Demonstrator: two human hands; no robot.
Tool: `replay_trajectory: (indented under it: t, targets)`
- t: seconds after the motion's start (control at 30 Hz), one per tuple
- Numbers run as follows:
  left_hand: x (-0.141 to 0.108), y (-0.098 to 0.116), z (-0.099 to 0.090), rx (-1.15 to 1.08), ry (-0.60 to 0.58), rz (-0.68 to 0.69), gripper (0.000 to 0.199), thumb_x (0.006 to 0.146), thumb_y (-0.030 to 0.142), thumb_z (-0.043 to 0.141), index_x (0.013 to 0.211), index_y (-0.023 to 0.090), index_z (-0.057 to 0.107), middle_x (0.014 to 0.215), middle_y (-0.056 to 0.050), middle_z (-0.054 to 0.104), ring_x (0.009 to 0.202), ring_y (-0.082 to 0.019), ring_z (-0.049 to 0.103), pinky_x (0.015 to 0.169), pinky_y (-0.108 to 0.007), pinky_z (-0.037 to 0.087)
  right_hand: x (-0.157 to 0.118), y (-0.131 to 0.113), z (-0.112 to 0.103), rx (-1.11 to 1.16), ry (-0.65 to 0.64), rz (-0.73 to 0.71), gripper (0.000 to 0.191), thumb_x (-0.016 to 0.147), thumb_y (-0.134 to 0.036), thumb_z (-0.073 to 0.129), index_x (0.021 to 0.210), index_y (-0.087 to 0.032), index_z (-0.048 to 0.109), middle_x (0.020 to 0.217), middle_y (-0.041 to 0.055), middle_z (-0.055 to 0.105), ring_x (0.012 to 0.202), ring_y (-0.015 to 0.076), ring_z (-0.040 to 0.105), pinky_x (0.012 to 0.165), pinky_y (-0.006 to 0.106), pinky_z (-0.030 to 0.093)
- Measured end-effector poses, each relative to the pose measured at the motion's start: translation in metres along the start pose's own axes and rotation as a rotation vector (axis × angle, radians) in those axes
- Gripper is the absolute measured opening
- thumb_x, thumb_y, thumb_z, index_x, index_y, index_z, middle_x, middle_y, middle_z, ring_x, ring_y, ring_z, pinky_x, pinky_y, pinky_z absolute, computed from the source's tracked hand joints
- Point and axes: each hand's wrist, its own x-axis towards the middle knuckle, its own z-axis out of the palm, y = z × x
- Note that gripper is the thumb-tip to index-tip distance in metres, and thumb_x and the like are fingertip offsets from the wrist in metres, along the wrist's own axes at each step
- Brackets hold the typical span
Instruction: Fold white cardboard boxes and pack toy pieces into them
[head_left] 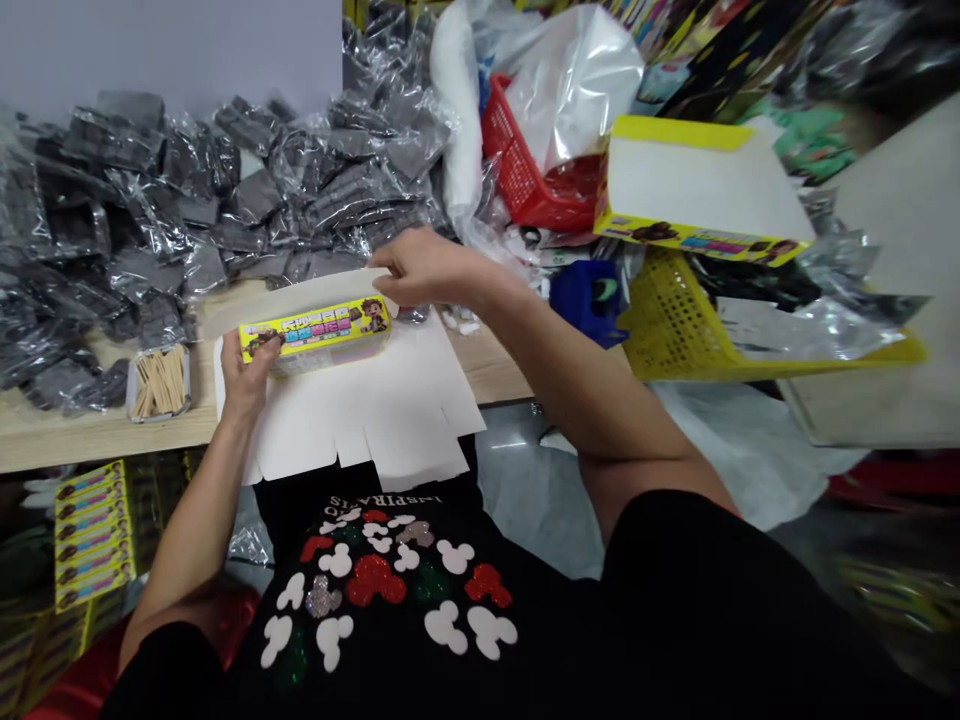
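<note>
A partly folded carton (315, 335) with a yellow printed side lies at the front of the wooden bench. My left hand (246, 378) grips its left end, thumb on the yellow panel. At its far right corner, the fingers of my right hand (424, 268) are closed on the white card edge. The carton's white flap (292, 303) stands up along the back. Beneath and in front, flat white card blanks (360, 425) with slit edges overhang the bench towards my body. Part of the carton's inside is hidden.
Many dark items in clear bags (292, 190) are heaped behind. Left stands a small container of wooden sticks (159, 385). On the right are a red basket (521, 170), a blue container (589, 300), a yellow basket (667, 320) and an open yellow-edged box (697, 185).
</note>
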Motion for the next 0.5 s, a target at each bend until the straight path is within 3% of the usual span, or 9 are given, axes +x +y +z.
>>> replay_trajectory:
  t: [0.1,0.2,0.37,0.5]
  targets:
    - [-0.007,-0.001,-0.004,0.052,-0.039,0.035,0.056,0.069,0.060,0.091,0.106,0.025,0.068,0.098,-0.004,0.075,0.085,-0.018,0.071,0.084,-0.031,0.059,-0.014,-0.004,0.007,-0.004,-0.028,-0.007,0.014,0.090,-0.023,0.062,0.083,-0.020,0.073,0.064,0.0056,0.062,0.075,0.0237,0.062,0.078,0.036,0.048]
    - [-0.013,-0.003,-0.010,0.070,-0.070,0.060,0.056,0.072,0.063,0.091,0.108,0.026,0.069,0.102,-0.005,0.075,0.090,-0.019,0.072,0.086,-0.032,0.059,-0.032,-0.012,0.012,-0.114,-0.004,0.000,0.020,0.094,-0.021,0.056,0.085,-0.018,0.074,0.073,0.0105,0.069,0.080,0.0251,0.064,0.079,0.036,0.046]
    - [-0.022,-0.008,-0.020,0.097,-0.128,0.082,0.054,0.076,0.061,0.092,0.111,0.026,0.068,0.108,-0.005,0.073,0.092,-0.019,0.071,0.088,-0.034,0.060,-0.067,-0.034,0.016,-0.201,-0.072,0.004,0.032,0.103,-0.028,0.053,0.121,-0.012,0.075,0.092,0.0144,0.078,0.083,0.0264,0.069,0.075,0.035,0.043]
    - [-0.025,-0.004,-0.028,0.110,-0.260,0.232,0.056,0.079,0.056,0.091,0.122,0.030,0.066,0.127,-0.007,0.069,0.118,-0.025,0.069,0.102,-0.038,0.059,-0.083,-0.039,0.015,-0.188,-0.112,0.018,0.039,0.104,-0.023,0.047,0.133,-0.013,0.071,0.099,0.0144,0.080,0.085,0.0272,0.071,0.077,0.035,0.045]
